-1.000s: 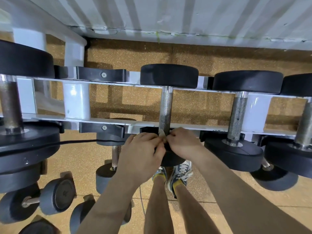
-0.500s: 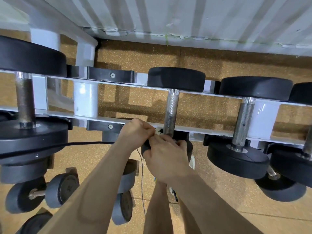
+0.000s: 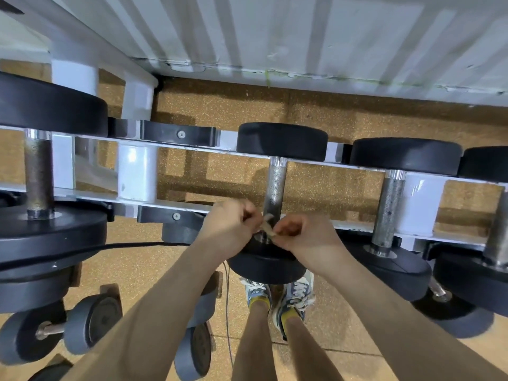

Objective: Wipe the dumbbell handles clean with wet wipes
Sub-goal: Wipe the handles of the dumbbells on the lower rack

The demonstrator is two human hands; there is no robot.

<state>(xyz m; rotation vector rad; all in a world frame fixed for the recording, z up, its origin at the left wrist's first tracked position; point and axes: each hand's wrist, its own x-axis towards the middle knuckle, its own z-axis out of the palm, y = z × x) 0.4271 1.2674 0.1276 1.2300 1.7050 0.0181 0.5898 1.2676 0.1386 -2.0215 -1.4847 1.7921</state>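
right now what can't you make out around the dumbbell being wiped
Head view: most of the wipe, hidden inside the left hand and right hand.
Head view: lower end of the handle, behind wipe and hands.
Head view: far-right dumbbell, cut off by the right edge.

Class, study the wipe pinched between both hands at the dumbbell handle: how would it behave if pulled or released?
Probably floppy: the wipe is bunched into a crumpled strip between the left hand and the right hand. Likely very light, since fingertip pinches alone hold it. Released, it would probably droop or drop off the handle rather than keep its shape.
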